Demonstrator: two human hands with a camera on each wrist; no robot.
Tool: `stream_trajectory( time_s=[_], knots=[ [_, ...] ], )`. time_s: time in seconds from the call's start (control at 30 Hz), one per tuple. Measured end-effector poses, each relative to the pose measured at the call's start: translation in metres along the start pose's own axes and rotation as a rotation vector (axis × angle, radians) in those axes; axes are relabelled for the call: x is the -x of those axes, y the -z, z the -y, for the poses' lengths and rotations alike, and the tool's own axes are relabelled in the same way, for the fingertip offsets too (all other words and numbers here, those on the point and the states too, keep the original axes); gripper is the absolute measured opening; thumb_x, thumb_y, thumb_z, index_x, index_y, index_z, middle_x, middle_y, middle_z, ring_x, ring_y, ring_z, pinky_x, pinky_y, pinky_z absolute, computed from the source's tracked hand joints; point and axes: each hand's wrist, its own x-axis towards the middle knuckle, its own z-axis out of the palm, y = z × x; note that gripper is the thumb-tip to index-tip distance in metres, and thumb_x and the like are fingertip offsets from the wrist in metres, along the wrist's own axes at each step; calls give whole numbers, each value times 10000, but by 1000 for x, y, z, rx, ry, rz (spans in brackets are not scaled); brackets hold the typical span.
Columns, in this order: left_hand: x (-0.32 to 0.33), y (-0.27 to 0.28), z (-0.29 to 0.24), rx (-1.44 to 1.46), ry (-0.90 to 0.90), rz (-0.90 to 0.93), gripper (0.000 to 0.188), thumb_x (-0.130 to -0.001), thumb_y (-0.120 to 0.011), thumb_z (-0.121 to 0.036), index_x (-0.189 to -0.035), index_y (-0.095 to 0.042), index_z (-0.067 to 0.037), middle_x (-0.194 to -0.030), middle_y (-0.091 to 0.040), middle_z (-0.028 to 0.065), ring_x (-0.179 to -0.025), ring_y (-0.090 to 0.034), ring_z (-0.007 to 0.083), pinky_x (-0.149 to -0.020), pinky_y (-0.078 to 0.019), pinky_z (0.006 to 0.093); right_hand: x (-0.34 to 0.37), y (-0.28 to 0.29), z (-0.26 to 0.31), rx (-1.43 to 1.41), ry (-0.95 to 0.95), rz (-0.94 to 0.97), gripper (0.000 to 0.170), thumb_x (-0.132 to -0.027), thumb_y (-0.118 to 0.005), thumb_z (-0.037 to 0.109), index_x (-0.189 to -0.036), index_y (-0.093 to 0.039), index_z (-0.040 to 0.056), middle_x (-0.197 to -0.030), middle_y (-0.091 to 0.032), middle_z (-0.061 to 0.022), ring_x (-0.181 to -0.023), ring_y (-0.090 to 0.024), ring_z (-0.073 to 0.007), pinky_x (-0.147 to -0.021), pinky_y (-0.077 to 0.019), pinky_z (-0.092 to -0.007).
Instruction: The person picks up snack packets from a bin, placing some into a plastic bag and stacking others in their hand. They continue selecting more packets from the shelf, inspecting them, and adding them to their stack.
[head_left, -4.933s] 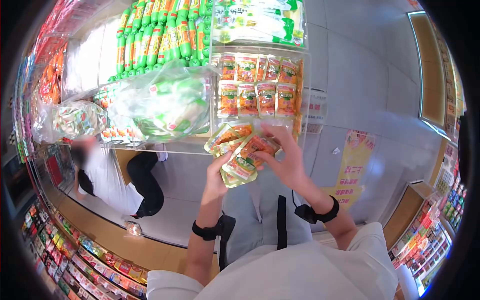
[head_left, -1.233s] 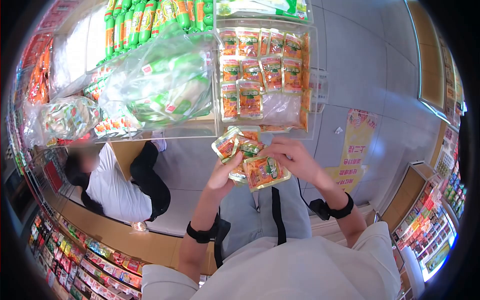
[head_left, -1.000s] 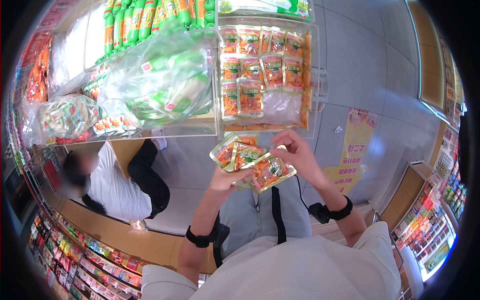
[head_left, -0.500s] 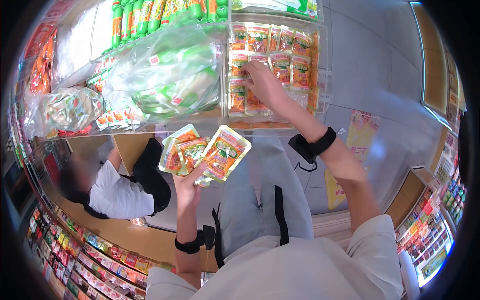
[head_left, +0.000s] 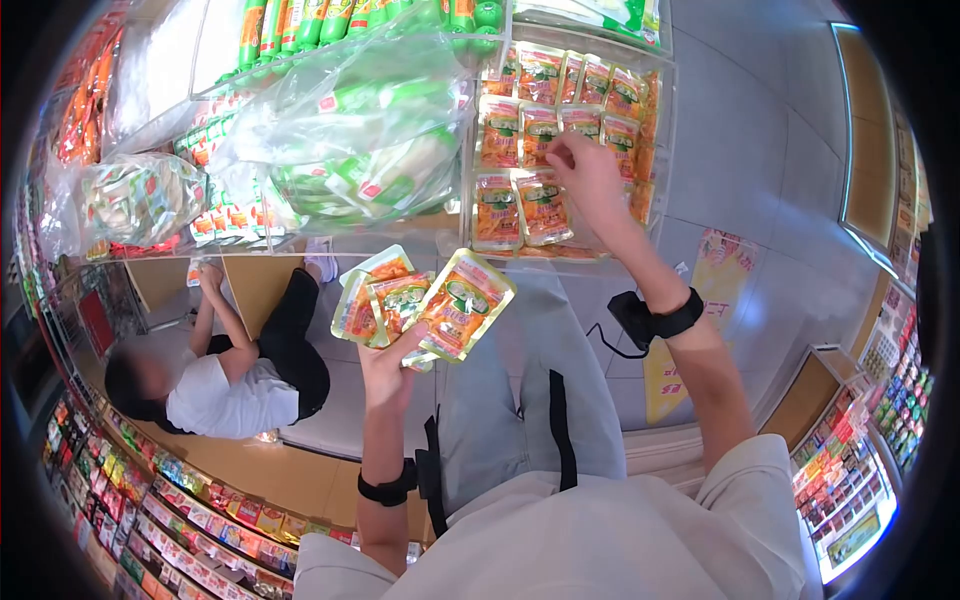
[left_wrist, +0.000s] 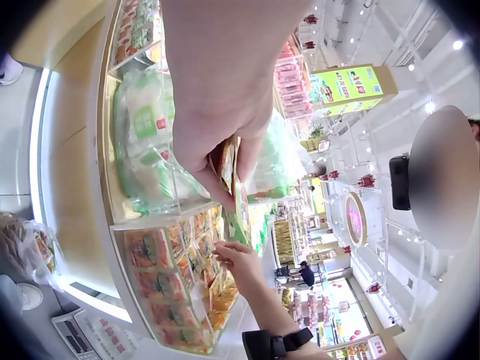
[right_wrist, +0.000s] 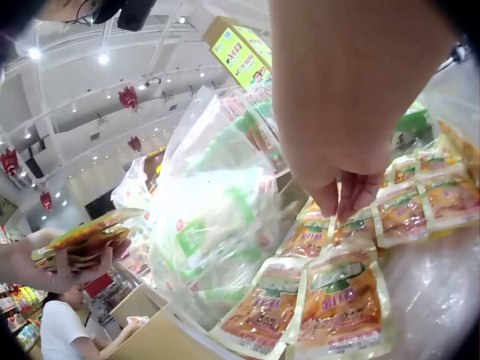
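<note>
My left hand (head_left: 388, 372) grips a fan of several orange food packets (head_left: 462, 305) with gold edges, held in front of the display, thumb across the front one. In the left wrist view the fanned packets (left_wrist: 234, 191) show edge-on between thumb and fingers. My right hand (head_left: 597, 190) is over the clear bin (head_left: 655, 215), where matching packets (head_left: 496, 210) lie in rows. In the right wrist view its bent fingers (right_wrist: 360, 195) point down, tips right at the second row of packets; I cannot tell whether they pinch one. Two packets (right_wrist: 341, 300) lie in the front row.
Left of the bin sits a large clear bag (head_left: 360, 150) of green-and-white packs. Green wrapped sausages (head_left: 330, 25) lie behind it. At lower left, a person (head_left: 235, 385) in a white top is low by a cardboard box (head_left: 262, 285). Shelves of snacks (head_left: 190, 540) run along the left.
Both hands were together at the packets. My left hand has moved left, still holding them. My right hand has left them, reached into the bin and shifted right along the second row.
</note>
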Motion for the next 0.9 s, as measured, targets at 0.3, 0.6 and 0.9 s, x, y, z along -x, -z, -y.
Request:
stream_trajectory(
  time_s=[0.3, 0.6, 0.9],
  knots=[
    [-5, -4, -4, 4, -6, -17, 545, -732, -624, 71, -1228, -406, 13, -1134, -553, 121, -987, -581, 187, -795, -489, 300, 36, -2, -33, -261, -582, 423, 344, -787, -671, 218, -595, -574, -49, -477, -559, -97, -382, -536, -138, -378, -416, -276],
    [-10, -22, -8, 55, 8, 21, 477, -767, -597, 54, -1210, -423, 25, -1094, -570, 118, -931, -602, 170, -705, -506, 269, 36, 0, -41, -332, -540, 536, 309, -817, -633, 140, -568, -555, -26, -474, -527, -64, -387, -478, -104, -351, -336, -242],
    [-10, -43, -8, 87, 37, 45, 479, -771, -591, 53, -1217, -414, 33, -1106, -565, 136, -931, -610, 185, -711, -524, 276, 38, -6, -44, -494, -636, 696, 285, -829, -618, 136, -589, -560, -6, -493, -519, -42, -373, -438, -99, -353, -304, -239]
  ],
)
